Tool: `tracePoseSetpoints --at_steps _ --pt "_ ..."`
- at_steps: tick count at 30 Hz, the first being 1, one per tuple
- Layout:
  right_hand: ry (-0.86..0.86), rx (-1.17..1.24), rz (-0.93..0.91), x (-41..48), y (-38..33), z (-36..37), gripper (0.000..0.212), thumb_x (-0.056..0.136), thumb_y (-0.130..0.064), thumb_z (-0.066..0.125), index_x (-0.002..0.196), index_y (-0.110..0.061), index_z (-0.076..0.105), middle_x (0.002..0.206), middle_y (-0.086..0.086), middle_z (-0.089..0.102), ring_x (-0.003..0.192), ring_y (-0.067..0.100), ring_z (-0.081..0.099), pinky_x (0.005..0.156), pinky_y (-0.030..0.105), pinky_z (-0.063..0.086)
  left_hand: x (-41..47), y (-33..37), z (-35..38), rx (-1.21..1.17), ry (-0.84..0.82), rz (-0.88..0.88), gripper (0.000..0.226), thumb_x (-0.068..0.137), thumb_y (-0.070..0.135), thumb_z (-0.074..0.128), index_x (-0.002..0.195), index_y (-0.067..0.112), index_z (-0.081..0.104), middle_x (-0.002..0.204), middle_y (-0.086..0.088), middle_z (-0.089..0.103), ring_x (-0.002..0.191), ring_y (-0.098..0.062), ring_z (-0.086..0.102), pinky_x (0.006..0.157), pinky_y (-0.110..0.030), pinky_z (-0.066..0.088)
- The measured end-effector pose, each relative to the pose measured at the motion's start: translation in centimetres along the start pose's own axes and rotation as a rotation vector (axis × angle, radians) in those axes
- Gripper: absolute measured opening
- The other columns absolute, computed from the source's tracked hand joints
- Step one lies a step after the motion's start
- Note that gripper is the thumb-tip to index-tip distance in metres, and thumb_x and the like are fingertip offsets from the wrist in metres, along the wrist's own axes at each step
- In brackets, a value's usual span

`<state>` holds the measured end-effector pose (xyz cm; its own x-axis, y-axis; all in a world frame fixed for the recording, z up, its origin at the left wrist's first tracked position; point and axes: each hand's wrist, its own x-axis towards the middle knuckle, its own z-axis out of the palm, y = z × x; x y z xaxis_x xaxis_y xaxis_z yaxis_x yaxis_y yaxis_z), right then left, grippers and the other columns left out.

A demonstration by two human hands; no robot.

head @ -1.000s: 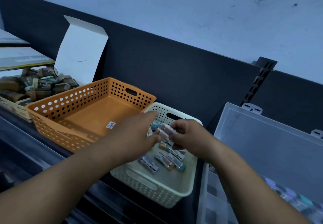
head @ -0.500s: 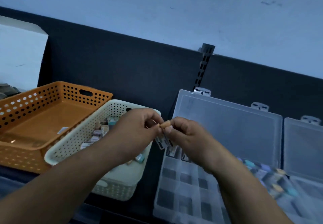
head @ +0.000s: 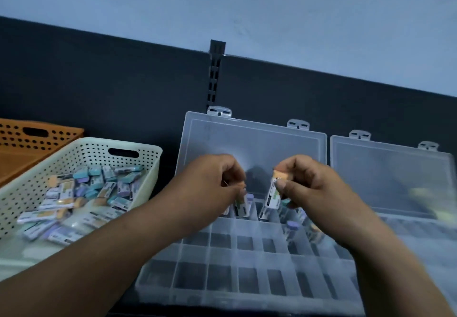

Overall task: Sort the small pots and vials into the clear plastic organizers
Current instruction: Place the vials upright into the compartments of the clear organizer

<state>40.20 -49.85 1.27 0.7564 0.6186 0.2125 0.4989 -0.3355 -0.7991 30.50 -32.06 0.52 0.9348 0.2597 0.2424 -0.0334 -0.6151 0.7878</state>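
Observation:
A clear plastic organizer (head: pixel 222 274) with a grid of compartments lies open in front of me, its lid leaning on the dark back panel. My left hand (head: pixel 210 183) holds a labelled vial (head: pixel 241 205) upright over the organizer's back row. My right hand (head: pixel 306 183) pinches an orange-capped vial (head: pixel 273 197) and has more vials tucked under its fingers. A few vials with lilac caps (head: pixel 292 225) stand in the back compartments. The cream perforated basket (head: pixel 81 148) at left holds several loose vials (head: pixel 84 200).
A second clear organizer (head: pixel 395 176) stands open at the right, blurred. An orange perforated basket (head: pixel 29 138) sits behind the cream one at far left. A slotted shelf upright (head: pixel 215 74) runs up the dark back panel.
Both hands left the cream basket carrying vials and moved right, over the clear organizer. They were together half a second ago and are now apart, each holding a vial. My view swung right.

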Motion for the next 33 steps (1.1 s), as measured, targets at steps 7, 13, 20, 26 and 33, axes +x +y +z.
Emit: tracePoseSetpoints --at_steps 7,13,20,26,33 --pt "-0.111 -0.16 0.067 -1.2 2.9 0.0 0.009 0.089 -0.015 0.066 0.082 -0.02 0.064 0.082 0.005 0.067 0.079 0.024 0.063 0.076 0.038 0.052 0.9 0.2 3.0 0.304 -0.106 0.01 0.006 0.091 0.024 0.061 0.094 0.028 0.065 0.093 0.009 0.064 0.084 -0.005 0.059 0.071 -0.021 0.049" --pt "-0.09 -0.282 0.015 -0.9 4.9 0.8 0.019 0.083 -0.016 0.072 0.072 -0.029 0.063 0.088 -0.002 0.064 0.096 0.014 0.062 0.085 0.032 0.049 1.3 -0.4 4.7 0.446 -0.149 0.032 0.006 0.089 0.021 0.06 0.091 0.026 0.064 0.093 0.009 0.059 0.085 -0.009 0.055 0.073 -0.026 0.046" --pt "-0.071 -0.449 -0.003 -0.7 6.2 1.9 0.033 0.083 -0.022 0.07 0.063 -0.041 0.052 0.08 -0.019 0.06 0.099 0.009 0.049 0.095 0.036 0.04 1.4 -1.5 5.9 0.545 -0.158 0.051 0.012 0.089 0.02 0.057 0.093 0.022 0.069 0.1 0.008 0.06 0.093 -0.012 0.057 0.072 -0.023 0.038" --pt "-0.084 -0.457 0.016 -0.9 6.2 2.1 0.027 0.083 -0.021 0.069 0.068 -0.039 0.056 0.076 -0.025 0.055 0.099 0.01 0.05 0.095 0.036 0.042 1.4 -1.6 6.2 0.54 -0.188 0.062 0.016 0.093 0.018 0.056 0.101 0.023 0.068 0.108 0.006 0.062 0.097 -0.01 0.057 0.076 -0.018 0.038" --pt "-0.099 -0.51 0.049 -0.9 5.8 1.8 0.01 0.083 -0.023 0.069 0.08 -0.03 0.064 0.076 -0.018 0.05 0.099 0.01 0.048 0.098 0.035 0.039 1.5 -1.8 6.3 0.558 -0.208 0.083 0.018 0.091 0.014 0.057 0.104 0.022 0.067 0.11 0.005 0.062 0.099 -0.01 0.056 0.077 -0.018 0.038"
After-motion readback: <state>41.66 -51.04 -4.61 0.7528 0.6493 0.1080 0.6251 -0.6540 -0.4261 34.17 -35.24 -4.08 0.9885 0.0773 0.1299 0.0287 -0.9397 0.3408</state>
